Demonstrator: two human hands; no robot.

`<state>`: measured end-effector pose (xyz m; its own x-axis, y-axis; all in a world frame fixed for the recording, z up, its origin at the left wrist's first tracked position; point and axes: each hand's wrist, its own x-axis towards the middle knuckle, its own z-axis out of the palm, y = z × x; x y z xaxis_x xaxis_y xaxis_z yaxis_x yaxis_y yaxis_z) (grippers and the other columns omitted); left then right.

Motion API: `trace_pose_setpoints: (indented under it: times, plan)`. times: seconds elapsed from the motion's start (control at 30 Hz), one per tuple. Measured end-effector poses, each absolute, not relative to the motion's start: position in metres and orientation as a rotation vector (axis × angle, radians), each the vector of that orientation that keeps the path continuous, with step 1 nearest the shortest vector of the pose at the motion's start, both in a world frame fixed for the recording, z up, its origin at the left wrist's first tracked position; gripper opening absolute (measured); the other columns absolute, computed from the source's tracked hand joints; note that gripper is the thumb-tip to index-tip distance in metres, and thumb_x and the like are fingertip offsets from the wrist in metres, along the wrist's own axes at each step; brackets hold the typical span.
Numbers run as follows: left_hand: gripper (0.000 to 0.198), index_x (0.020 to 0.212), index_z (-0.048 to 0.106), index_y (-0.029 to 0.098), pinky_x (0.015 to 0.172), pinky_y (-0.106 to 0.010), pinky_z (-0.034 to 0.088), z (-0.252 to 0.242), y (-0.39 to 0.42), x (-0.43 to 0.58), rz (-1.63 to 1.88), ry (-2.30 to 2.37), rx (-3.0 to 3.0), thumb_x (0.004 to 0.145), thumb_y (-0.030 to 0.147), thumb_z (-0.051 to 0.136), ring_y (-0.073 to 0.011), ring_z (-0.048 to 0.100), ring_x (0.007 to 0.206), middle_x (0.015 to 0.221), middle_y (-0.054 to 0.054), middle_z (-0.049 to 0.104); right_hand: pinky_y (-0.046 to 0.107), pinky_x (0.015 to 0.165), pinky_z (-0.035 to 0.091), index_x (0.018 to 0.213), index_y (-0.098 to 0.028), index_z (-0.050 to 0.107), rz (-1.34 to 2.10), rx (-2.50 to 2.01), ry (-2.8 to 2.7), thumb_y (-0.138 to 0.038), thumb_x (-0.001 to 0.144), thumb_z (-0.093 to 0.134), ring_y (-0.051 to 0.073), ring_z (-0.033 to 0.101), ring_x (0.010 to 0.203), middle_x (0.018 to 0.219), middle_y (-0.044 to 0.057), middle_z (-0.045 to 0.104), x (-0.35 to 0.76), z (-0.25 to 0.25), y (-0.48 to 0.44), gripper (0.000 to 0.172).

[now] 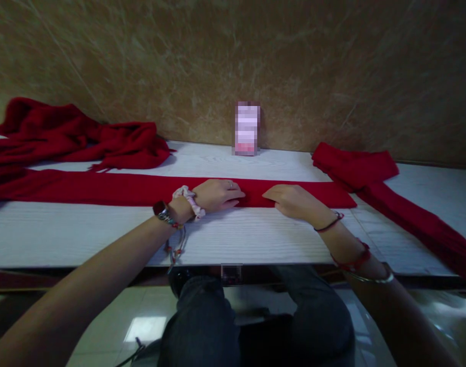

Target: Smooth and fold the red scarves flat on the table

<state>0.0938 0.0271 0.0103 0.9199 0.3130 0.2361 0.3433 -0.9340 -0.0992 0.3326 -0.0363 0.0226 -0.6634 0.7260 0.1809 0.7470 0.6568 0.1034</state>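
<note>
A long red scarf, folded into a narrow flat strip, runs across the pale table in front of me. My left hand lies palm down on its middle, fingers stretched out and pointing right. Just to the right, my right hand rests on the same strip with its fingertips pointing left; its fingers are slightly bent and some are hidden beneath the hand. A short stretch of red cloth shows between the two hands. Neither hand visibly lifts the fabric.
A loose heap of red fringed cloth lies at the back left. Another folded red piece sits at the right, trailing to the front edge. A blurred-out phone-shaped object leans against the brown marbled wall. The white table ends above my knees.
</note>
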Motion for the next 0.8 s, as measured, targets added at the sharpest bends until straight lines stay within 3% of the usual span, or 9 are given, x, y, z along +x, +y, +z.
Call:
trace_pose_setpoints:
  times: [0.2, 0.47, 0.8]
  plan:
    - [0.028, 0.104, 0.062, 0.019, 0.074, -0.025, 0.046, 0.0118, 0.0227, 0.0941, -0.379, -0.611, -2.890, 0.085, 0.020, 0.042, -0.0133, 0.058, 0.085, 0.097, -0.005, 0.064, 0.033, 0.080, 0.049, 0.097, -0.015, 0.065, -0.261, -1.253, -2.662, -0.012, 0.084, 0.041, 0.018, 0.061, 0.090, 0.095, 0.008, 0.068, 0.3312, 0.0187, -0.0323, 0.027]
    - [0.024, 0.088, 0.062, 0.014, 0.073, -0.024, 0.046, 0.0098, 0.0253, 0.0924, -0.662, -0.534, -2.937, 0.088, 0.021, 0.039, -0.0123, 0.056, 0.079, 0.086, -0.006, 0.062, 0.030, 0.075, 0.047, 0.086, -0.016, 0.059, 0.106, -1.246, -2.461, -0.018, 0.086, 0.043, 0.015, 0.058, 0.080, 0.086, 0.006, 0.064, 0.3331, 0.0231, -0.0284, 0.017]
    - [0.019, 0.082, 0.059, 0.015, 0.074, -0.025, 0.045, 0.0121, 0.0236, 0.0942, -0.598, -0.433, -3.131, 0.085, 0.019, 0.040, -0.0124, 0.053, 0.078, 0.081, -0.005, 0.059, 0.035, 0.088, 0.043, 0.086, -0.019, 0.057, 0.313, -1.106, -2.567, -0.021, 0.087, 0.042, 0.016, 0.056, 0.096, 0.099, 0.005, 0.063, 0.3391, 0.0244, -0.0303, 0.015]
